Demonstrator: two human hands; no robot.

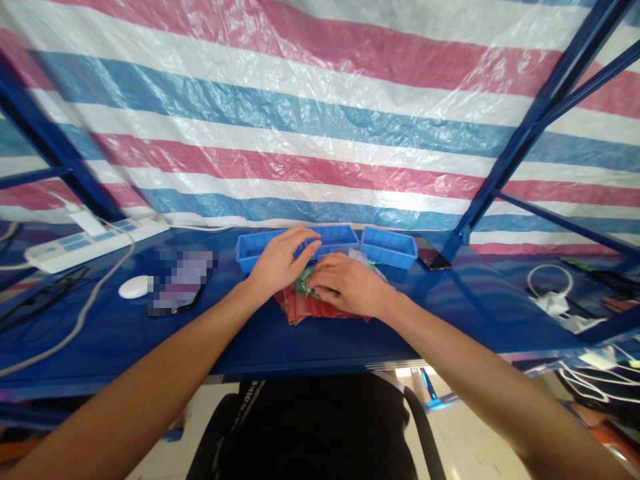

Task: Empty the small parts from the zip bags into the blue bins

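My left hand point(280, 261) hovers over the near edge of a blue plastic tray point(247, 252), fingers spread and holding nothing I can see. My right hand point(350, 285) rests on a stack of red packets point(305, 308) on the blue table point(450, 307), its fingers pinching a small green item point(303, 287). Clear small bags point(357, 255) lie just behind the right hand. The two hands almost touch.
A second blue tray point(389, 247) stands to the right, with a dark phone point(433, 257) beside it. At left are a white power strip point(90, 241), a white round mouse point(135, 287), a blurred phone point(181, 283) and cables. White cables point(553, 300) lie at right. Blue frame posts flank the table.
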